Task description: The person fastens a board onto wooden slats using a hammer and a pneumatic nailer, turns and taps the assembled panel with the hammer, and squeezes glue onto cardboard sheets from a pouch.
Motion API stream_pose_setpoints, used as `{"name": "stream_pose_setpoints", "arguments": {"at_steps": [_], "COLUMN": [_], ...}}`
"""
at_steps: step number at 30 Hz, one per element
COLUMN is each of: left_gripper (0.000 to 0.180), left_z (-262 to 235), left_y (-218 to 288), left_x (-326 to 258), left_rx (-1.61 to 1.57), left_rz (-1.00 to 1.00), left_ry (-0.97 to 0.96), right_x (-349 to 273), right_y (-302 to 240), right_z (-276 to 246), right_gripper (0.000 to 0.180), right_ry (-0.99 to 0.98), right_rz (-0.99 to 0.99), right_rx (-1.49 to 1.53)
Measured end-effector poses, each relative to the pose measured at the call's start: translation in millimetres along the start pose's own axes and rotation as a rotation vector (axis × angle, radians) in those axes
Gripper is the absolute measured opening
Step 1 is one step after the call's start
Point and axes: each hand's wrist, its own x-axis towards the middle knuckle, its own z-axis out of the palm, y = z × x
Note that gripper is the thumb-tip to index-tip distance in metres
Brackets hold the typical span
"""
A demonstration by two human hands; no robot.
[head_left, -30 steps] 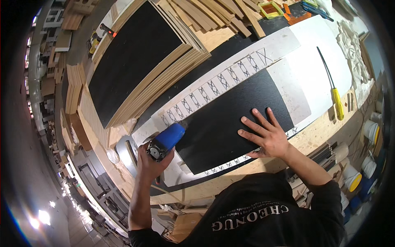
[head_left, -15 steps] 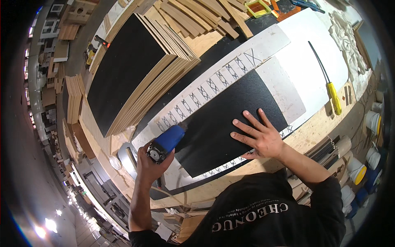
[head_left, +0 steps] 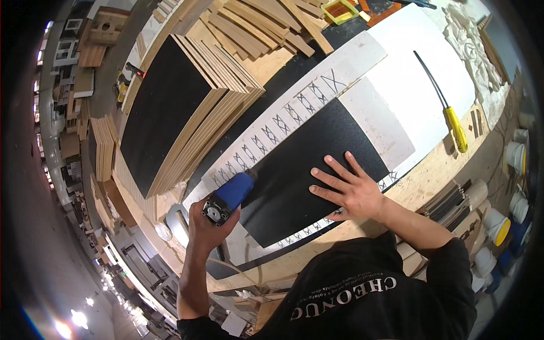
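My left hand (head_left: 215, 218) is closed round a blue-bodied tool (head_left: 235, 190) that looks like a nail gun, with a grey metal cap facing up. The tool's nose rests at or just above the far left edge of a black panel (head_left: 309, 164); exact contact is hard to tell. My right hand (head_left: 348, 190) lies palm down on that panel's right part, fingers spread, holding nothing. White strips with drawn cross marks run along the panel's far side (head_left: 280, 124) and near side (head_left: 303, 233). A pale plate (head_left: 385, 119) lies against its right end.
A tall stack of black-faced boards (head_left: 170, 107) stands at the left. Wood strips (head_left: 255, 25) lie beyond it. On the white sheet (head_left: 419, 73) lies a long yellow-handled tool (head_left: 455, 129). Crumpled white cloth (head_left: 470, 51) sits far right; buckets (head_left: 498, 226) stand below the bench's right side.
The whole view has shifted slightly, so the bench things sit a little further left. The blue tool sits marginally further along the panel's far edge; the right hand stays flat on the panel.
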Motion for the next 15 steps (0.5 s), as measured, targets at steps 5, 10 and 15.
{"name": "stream_pose_setpoints", "arguments": {"at_steps": [5,10,15], "left_gripper": [0.036,0.032,0.027], "left_z": [5.0,9.1,6.6], "left_y": [12.5,8.6,18.4], "left_x": [8.5,13.5,16.7], "left_rx": [-0.061,0.056,0.07], "left_rz": [0.008,0.109,0.157], "left_ry": [-0.005,0.017,0.019], "right_x": [-1.2,-0.1,-1.0], "right_y": [1.2,0.5,1.9], "right_z": [0.6,0.8,1.8], "right_gripper": [0.072,0.073,0.074], "right_ry": [-0.001,0.038,0.029], "right_rz": [-0.011,-0.009,-0.01], "right_rx": [0.017,-0.014,-0.018]}}
